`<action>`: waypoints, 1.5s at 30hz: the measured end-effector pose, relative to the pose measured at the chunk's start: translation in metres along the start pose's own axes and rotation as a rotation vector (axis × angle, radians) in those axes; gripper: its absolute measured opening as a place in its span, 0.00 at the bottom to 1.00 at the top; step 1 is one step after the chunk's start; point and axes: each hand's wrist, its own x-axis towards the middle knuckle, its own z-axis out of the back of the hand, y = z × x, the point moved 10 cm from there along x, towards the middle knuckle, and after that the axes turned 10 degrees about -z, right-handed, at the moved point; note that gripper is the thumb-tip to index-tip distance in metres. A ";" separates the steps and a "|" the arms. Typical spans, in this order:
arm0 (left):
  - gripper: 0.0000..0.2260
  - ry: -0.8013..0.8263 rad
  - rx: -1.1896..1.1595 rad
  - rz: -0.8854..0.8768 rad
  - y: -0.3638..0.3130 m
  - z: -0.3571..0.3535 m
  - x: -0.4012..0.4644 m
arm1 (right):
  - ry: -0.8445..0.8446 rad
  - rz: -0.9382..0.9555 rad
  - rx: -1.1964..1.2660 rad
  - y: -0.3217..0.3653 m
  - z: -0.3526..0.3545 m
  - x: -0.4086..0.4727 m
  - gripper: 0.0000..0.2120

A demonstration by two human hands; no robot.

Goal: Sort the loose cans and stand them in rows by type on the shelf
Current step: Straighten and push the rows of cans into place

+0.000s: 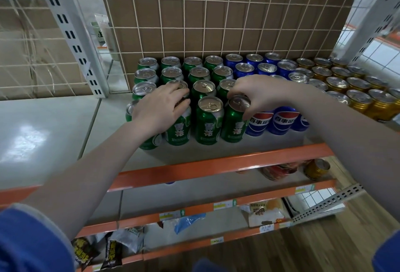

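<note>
Green cans (209, 120) stand in rows on the left of the shelf (216, 159), blue cans (281, 120) in the middle and gold cans (359, 100) on the right. My left hand (160, 109) lies over the top of a front-row green can (178, 131), fingers curled round its rim. My right hand (257, 94) pinches the rim of another front green can (234, 124) beside the blue ones. Both cans stand upright on the shelf.
A wire grid and cardboard (216, 11) back the shelf. A pale empty shelf section (43, 131) lies to the left. On the shelf below lie a gold can (317, 169) and a red can (279, 172). Lower shelves hold snack packets (264, 213).
</note>
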 end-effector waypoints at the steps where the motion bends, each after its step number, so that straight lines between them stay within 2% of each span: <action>1: 0.23 -0.004 0.001 -0.004 0.000 0.000 0.000 | -0.003 -0.004 0.011 0.000 0.000 0.001 0.30; 4: 0.22 -0.011 -0.003 -0.003 -0.001 0.002 -0.001 | -0.016 -0.014 0.045 -0.001 0.000 0.001 0.31; 9: 0.31 -0.022 -0.016 -0.067 -0.013 0.014 -0.005 | -0.068 -0.023 0.080 -0.002 0.000 -0.004 0.30; 13: 0.30 0.033 0.071 -0.115 -0.013 0.020 -0.013 | -0.112 0.014 0.189 0.011 0.006 -0.006 0.33; 18: 0.26 0.098 0.150 -0.135 -0.001 0.026 -0.021 | -0.126 0.042 0.203 0.033 0.007 0.007 0.29; 27: 0.28 0.082 0.138 -0.113 0.011 0.027 -0.036 | -0.152 -0.022 0.182 0.044 0.009 0.025 0.22; 34: 0.27 0.014 0.097 -0.077 0.014 0.024 -0.038 | -0.241 -0.038 0.136 0.049 0.011 0.026 0.23; 38: 0.27 0.007 0.048 -0.094 0.014 0.025 -0.038 | -0.157 -0.020 0.220 0.043 0.008 0.022 0.27; 41: 0.22 -0.024 -0.041 -0.054 0.023 0.034 -0.040 | -0.146 -0.014 0.379 0.029 0.018 0.015 0.23; 45: 0.18 -0.067 -0.038 0.019 0.038 0.043 -0.031 | -0.209 -0.102 0.318 -0.002 0.023 0.022 0.20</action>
